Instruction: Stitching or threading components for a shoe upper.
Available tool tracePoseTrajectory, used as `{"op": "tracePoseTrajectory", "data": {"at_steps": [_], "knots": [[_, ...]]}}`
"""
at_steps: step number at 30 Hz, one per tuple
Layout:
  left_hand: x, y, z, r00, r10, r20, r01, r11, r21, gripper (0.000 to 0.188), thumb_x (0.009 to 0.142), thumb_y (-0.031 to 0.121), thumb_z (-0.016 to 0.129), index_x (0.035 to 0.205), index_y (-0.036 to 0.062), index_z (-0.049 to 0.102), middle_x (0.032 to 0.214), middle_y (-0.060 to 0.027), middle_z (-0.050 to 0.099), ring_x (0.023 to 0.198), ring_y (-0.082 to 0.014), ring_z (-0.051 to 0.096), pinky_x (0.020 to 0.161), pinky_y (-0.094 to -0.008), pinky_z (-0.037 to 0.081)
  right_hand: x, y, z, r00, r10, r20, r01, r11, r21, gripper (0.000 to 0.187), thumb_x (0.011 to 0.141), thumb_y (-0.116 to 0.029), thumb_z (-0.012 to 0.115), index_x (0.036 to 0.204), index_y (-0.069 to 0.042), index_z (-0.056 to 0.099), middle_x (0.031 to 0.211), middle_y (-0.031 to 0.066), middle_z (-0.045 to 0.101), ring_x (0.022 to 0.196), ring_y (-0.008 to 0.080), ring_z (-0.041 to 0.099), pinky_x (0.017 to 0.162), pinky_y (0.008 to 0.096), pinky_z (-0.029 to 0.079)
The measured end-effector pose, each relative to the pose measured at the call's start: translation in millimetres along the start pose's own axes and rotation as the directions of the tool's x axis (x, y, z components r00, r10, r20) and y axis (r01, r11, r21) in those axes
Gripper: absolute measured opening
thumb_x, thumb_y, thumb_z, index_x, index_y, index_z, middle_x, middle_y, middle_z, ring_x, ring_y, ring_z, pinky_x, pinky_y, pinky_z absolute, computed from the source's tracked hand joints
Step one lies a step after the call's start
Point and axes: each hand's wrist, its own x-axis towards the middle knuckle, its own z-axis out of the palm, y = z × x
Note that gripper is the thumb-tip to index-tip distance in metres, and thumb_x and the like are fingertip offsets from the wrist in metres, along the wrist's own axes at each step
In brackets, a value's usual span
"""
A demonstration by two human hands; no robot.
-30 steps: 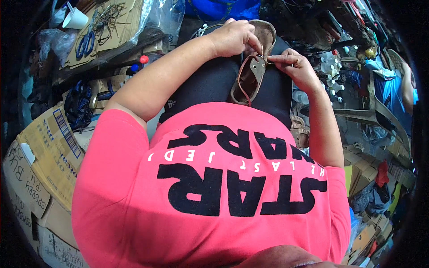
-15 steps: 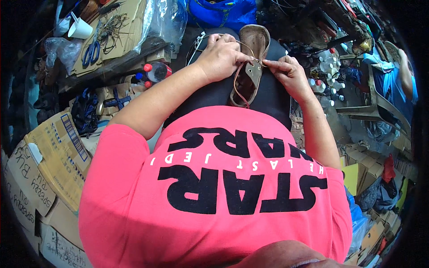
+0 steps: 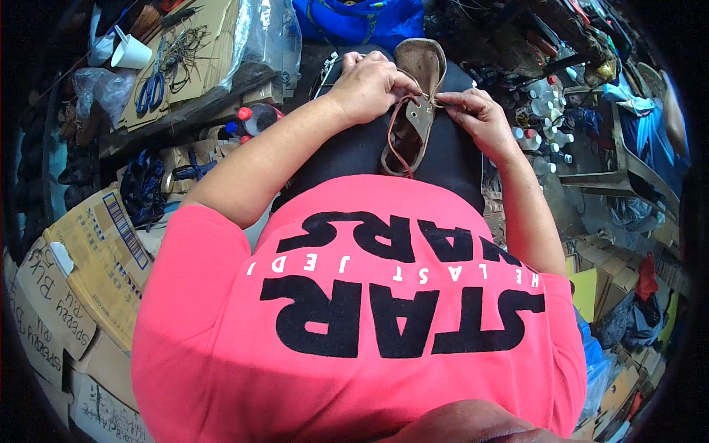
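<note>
A brown leather shoe (image 3: 419, 118), with punched eyelets and a tan inner side, lies lengthwise across my dark-trousered lap. Its rounded tan end (image 3: 421, 63) points away from me. Closed at the shoe's left edge, my left hand (image 3: 369, 87) pinches a thin brown lace between thumb and forefinger. Opposite it, my right hand (image 3: 480, 118) has thumb and forefinger pressed together beside the eyelets, on the same lace. A loop of lace (image 3: 395, 140) runs down the shoe's left side. The fingertips partly cover the lace ends.
Cardboard sheets (image 3: 207, 44) with blue-handled scissors (image 3: 151, 93) and a white cup (image 3: 131, 52) lie far left. A red-capped bottle (image 3: 260, 118) is by my left forearm. Small bottles (image 3: 545, 107) crowd the right, near another person's arm (image 3: 673, 122). A blue bag (image 3: 362, 26) sits ahead.
My right fingertips have shifted slightly away from me, and the thumb has drawn back a little. My left fingers have moved slightly at the shoe's edge. The shoe stays nearly in place.
</note>
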Motion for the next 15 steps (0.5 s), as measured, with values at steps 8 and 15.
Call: {"op": "tracePoseTrajectory", "data": {"at_steps": [8, 15], "knots": [[13.5, 14.4, 3.2, 0.979, -0.193, 0.068, 0.199, 0.975, -0.096, 0.014, 0.078, 0.022, 0.068, 0.092, 0.0241, 0.07, 0.079, 0.0058, 0.067, 0.087, -0.0155, 0.058, 0.086, -0.0381, 0.028, 0.3, -3.5, 14.8, 0.992, 0.04, -0.123, -0.033, 0.998, 0.059, 0.021, 0.078, -0.012, 0.071, 0.098, -0.012, 0.072, 0.084, 0.0037, 0.065, 0.082, 0.0164, 0.055, 0.075, 0.0288, 0.045], [24.5, 18.5, 2.2, 0.985, -0.164, 0.057, 0.171, 0.969, -0.177, 0.008, 0.075, 0.024, 0.071, 0.081, 0.0201, 0.071, 0.079, 0.0028, 0.067, 0.087, -0.0187, 0.059, 0.084, -0.04, 0.033, 10.6, -2.2, 14.3, 0.991, 0.117, -0.069, -0.107, 0.985, 0.136, 0.015, 0.078, -0.009, 0.073, 0.091, -0.004, 0.067, 0.078, 0.0019, 0.059, 0.081, 0.0097, 0.053, 0.074, 0.0249, 0.042]]}}
